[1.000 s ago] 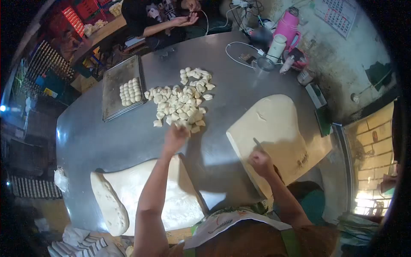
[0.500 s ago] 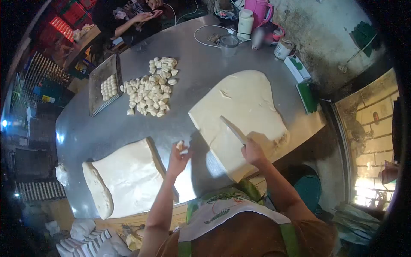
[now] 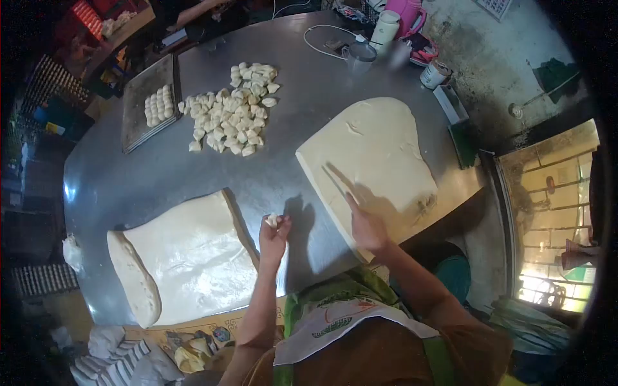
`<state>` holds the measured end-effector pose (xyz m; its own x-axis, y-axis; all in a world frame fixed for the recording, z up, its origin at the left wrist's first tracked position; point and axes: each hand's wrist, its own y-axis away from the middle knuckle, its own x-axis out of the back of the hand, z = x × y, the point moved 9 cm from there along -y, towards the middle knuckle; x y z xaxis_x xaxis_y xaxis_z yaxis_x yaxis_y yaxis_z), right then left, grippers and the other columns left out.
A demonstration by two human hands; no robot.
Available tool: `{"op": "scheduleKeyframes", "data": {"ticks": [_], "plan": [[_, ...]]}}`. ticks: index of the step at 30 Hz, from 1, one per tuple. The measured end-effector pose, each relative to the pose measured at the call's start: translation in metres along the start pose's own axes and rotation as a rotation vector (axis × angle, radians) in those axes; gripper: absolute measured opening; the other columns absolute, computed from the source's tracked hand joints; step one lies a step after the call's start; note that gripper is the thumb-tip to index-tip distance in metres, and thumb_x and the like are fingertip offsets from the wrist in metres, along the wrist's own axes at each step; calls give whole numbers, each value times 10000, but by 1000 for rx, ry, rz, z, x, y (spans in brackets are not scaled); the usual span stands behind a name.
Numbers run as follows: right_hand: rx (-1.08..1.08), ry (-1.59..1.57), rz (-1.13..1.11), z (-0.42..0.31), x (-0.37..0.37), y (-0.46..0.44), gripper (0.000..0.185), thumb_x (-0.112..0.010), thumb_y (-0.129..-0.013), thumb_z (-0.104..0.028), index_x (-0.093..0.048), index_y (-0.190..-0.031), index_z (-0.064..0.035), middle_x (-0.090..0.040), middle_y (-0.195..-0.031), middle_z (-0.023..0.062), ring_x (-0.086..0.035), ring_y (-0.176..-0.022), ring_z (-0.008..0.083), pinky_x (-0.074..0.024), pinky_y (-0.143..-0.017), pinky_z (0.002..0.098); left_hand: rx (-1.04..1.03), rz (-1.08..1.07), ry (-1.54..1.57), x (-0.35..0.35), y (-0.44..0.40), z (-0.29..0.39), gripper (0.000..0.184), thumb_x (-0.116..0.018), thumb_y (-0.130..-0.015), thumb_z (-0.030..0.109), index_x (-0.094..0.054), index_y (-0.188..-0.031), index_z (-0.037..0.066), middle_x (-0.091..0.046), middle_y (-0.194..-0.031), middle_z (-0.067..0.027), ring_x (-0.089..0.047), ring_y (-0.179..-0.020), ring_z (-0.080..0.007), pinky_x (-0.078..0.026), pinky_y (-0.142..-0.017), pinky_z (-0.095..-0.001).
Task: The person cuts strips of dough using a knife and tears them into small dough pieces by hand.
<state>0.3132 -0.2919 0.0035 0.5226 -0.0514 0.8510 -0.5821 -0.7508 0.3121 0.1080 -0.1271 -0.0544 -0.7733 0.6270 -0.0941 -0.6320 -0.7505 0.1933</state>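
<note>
My left hand (image 3: 274,239) is closed on a small dough piece (image 3: 273,220), above the metal table between two dough slabs. My right hand (image 3: 369,228) grips a knife (image 3: 339,179), its blade over the right dough slab (image 3: 380,151). At the left lies another broad dough slab (image 3: 187,257) with a rolled left edge. A heap of cut dough pieces (image 3: 232,119) rests on the table farther back. Left of the heap, rows of small dough balls (image 3: 159,106) sit on a tray (image 3: 134,122).
On the metal table (image 3: 187,170), a clear cup (image 3: 360,56), white bottle (image 3: 386,29), can (image 3: 435,74) and cable stand at the back right. A pink flask (image 3: 409,14) is by the wall. Another person's arm (image 3: 196,11) shows at the top.
The view has shifted. My left hand has come back from the heap toward me and now holds a dough piece. The knife has swung to a steeper angle over the right slab.
</note>
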Motion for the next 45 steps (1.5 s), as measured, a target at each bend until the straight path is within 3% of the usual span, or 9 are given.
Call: {"op": "scheduleKeyframes", "data": {"ticks": [5, 9, 16, 22, 24, 30, 33, 37, 45], "plan": [[246, 58, 263, -56, -6, -125, 622, -405, -907, -37, -273, -1497, -185, -664, -963, 258, -648, -941, 433, -505, -801, 524, 168, -117, 90, -55, 93, 12, 173, -600, -946, 34, -528, -1102, 53, -624, -1056, -59, -606, -1004, -178, -503, -881, -310], [231, -23, 260, -65, -19, -168, 596, -412, -887, -4, -311, -1453, -162, -659, -921, 270, -652, -895, 443, -502, -779, 529, 317, -254, -76, -52, 142, 1, 256, -611, -926, -8, -490, -1141, 58, -616, -1068, -66, -608, -1006, -188, -519, -876, -328], [180, 25, -32, 2, -27, -14, 644, -421, -885, -13, -268, -1491, -165, -668, -933, 254, -660, -836, 424, -502, -756, 522, 59, -30, -480, 6, 119, -26, 166, -654, -902, 54, -538, -1021, 44, -621, -973, -42, -606, -894, -139, -527, -742, -283], [162, 128, -316, 97, -47, 182, 798, -505, -852, -75, -134, -1552, -174, -686, -995, 222, -673, -827, 394, -527, -680, 469, -164, -82, -406, -89, 108, -10, 188, -681, -886, 126, -557, -994, 36, -638, -833, -36, -617, -748, -147, -516, -669, -277], [98, 148, -397, 120, -54, 220, 831, -544, -838, -121, -124, -1554, -165, -686, -975, 225, -671, -826, 403, -530, -677, 459, 119, -140, -466, -120, 108, -44, 308, -740, -846, 214, -553, -1003, 27, -649, -813, -60, -620, -703, -157, -510, -636, -294], [223, 151, -350, 189, -91, 269, 769, -573, -875, -217, -191, -1541, -174, -667, -853, 242, -650, -774, 436, -507, -663, 508, -27, 135, -682, -181, 100, -20, 295, -752, -768, 179, -575, -927, 5, -629, -750, -70, -626, -713, -158, -502, -611, -342], [117, -20, -269, 169, -58, 260, 706, -541, -903, -211, -224, -1533, -168, -652, -815, 252, -638, -746, 446, -496, -663, 524, 329, 55, -222, -168, 96, -58, 282, -685, -736, 84, -575, -968, -34, -639, -836, -103, -616, -689, -163, -499, -546, -342], [22, -199, -121, 147, -32, 212, 630, -478, -939, -185, -249, -1526, -167, -627, -762, 268, -621, -713, 458, -485, -670, 538, 89, 203, 89, -52, 100, 32, 189, -599, -777, 12, -587, -966, 9, -593, -856, -45, -590, -782, -144, -504, -658, -306], [17, -133, -146, 50, -3, 105, 605, -449, -950, -161, -253, -1522, -162, -611, -727, 287, -614, -701, 471, -481, -686, 553, 37, 496, -506, 123, 117, 22, 220, -680, -783, 74, -567, -948, -19, -613, -854, -123, -607, -775, -254, -495, -691, -364]]}}
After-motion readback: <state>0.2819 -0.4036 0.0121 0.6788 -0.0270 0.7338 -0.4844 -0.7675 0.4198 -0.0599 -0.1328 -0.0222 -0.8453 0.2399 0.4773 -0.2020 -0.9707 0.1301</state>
